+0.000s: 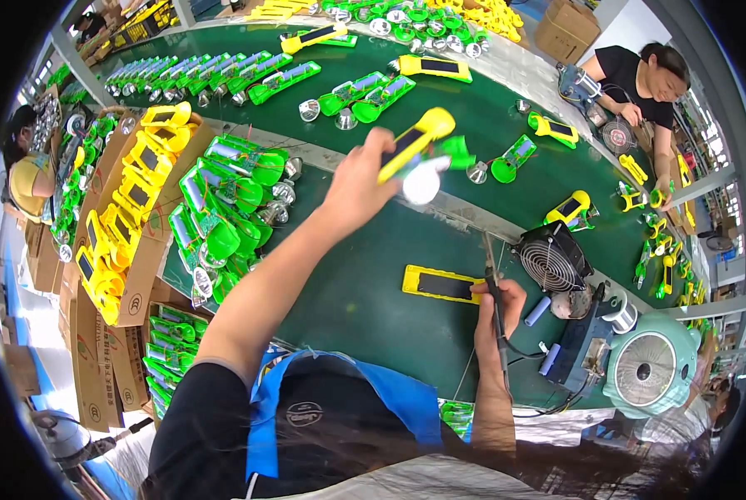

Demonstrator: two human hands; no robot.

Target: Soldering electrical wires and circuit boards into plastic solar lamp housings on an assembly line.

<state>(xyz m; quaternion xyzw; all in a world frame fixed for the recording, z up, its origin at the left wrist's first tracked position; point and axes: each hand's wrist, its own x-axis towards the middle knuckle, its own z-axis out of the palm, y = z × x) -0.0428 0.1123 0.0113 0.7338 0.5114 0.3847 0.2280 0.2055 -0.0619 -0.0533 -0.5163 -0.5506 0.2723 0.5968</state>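
My left hand (358, 185) is raised over the near edge of the green belt, its fingers closed around a flashlight (427, 133). That flashlight has a yellow casing with a dark panel, a green part beside it and a pale round lamp head (421, 185). Lower right, my right hand (510, 307) grips a soldering iron (495, 304) like a pen, tip pointing away from me. Its fingertips meet the right end of a yellow casing half (442, 284) lying on the green worktop (360, 287). Whether they pinch that casing too, I cannot tell.
Green shells with reflectors (223, 200) are piled at left, beside a carton (152, 275) of yellow casings. Flashlights sit along the green belt (306, 142). At right stand a black fan (552, 258), a soldering station (581, 350), batteries (538, 311) and a teal fan (650, 371). A co-worker (631, 87) sits opposite.
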